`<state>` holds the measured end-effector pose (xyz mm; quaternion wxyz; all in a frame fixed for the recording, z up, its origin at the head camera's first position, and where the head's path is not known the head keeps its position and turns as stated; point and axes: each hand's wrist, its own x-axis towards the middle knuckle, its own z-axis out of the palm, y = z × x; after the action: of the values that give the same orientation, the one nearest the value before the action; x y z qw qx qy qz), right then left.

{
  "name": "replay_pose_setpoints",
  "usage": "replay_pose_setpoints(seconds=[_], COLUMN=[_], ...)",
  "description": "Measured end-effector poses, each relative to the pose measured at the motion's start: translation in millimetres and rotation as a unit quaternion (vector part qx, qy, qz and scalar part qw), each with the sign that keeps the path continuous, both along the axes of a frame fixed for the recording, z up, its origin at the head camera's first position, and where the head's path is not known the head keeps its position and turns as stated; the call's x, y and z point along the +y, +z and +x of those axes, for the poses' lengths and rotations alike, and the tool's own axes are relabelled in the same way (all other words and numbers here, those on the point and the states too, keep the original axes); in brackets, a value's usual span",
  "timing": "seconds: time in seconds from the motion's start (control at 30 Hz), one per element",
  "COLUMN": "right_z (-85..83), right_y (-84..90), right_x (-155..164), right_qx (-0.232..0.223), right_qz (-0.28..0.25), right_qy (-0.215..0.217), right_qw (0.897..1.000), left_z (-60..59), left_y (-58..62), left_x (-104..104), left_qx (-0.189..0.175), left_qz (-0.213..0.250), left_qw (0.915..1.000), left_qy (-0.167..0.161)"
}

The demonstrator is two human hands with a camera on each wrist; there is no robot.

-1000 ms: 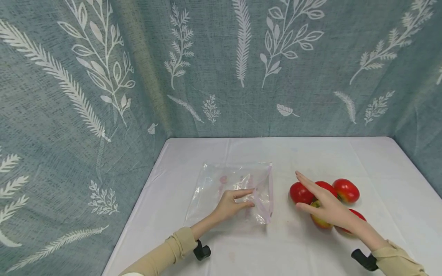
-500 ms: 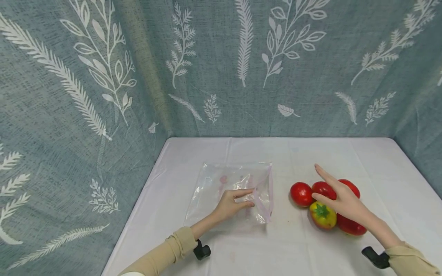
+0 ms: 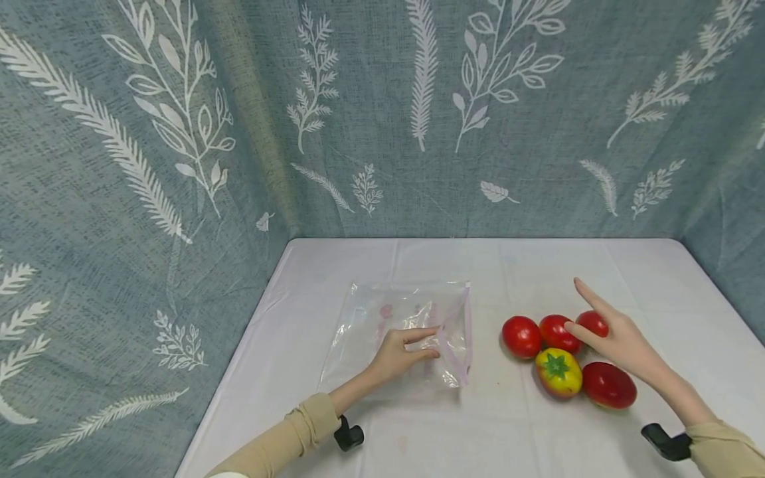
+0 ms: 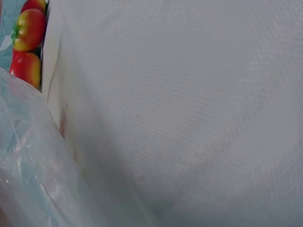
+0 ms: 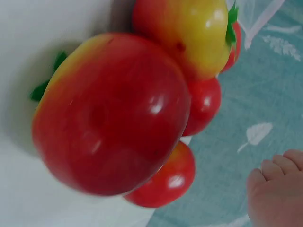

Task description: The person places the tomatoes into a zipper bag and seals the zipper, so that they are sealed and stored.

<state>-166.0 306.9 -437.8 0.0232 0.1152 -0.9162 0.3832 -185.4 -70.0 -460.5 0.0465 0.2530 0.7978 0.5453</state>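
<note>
My left hand [image 3: 397, 358] pinches the mouth edge of a clear zip bag [image 3: 364, 325] that lies on the white table. The bag's pale purple zip strip [image 3: 468, 318] runs down its right side. In the left wrist view, the filmy bag [image 4: 42, 161] fills the lower left. My right hand [image 3: 621, 338], thumb and forefinger spread, hovers at the right of several red tomatoes and partly covers the back one [image 3: 592, 322]. A red-and-yellow tomato [image 3: 558, 373] shows its green star-shaped top. A dark red tomato [image 3: 609, 385], nearest my right wrist, looms large in the right wrist view.
The white tablecloth [image 3: 418, 438] covers the table under everything. A blue-green curtain [image 3: 382, 199] with white leaf prints stands behind and at both sides. Black wrist cameras [image 3: 666, 443] sit at both cuffs.
My right hand has moved right across the tomatoes, uncovering the front ones. My left hand and the bag have stayed in place.
</note>
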Motion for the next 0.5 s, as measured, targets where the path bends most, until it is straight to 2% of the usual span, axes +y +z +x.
replay_pose_setpoints(seconds=[0.23, 0.5], right_z=[0.2, 0.1], right_y=[-2.3, -6.0], right_x=[17, 28], right_qx=[-0.016, -0.017], right_qz=[0.009, 0.011], right_qy=[-0.034, -0.048], right_qw=[0.999, 0.999], left_z=[0.3, 0.4], left_y=[0.7, 0.4], left_x=[0, -1], left_qx=[-0.001, -0.006], left_qz=[-0.001, 0.005], left_qw=[1.0000, 1.0000], left_qy=[0.003, 0.002])
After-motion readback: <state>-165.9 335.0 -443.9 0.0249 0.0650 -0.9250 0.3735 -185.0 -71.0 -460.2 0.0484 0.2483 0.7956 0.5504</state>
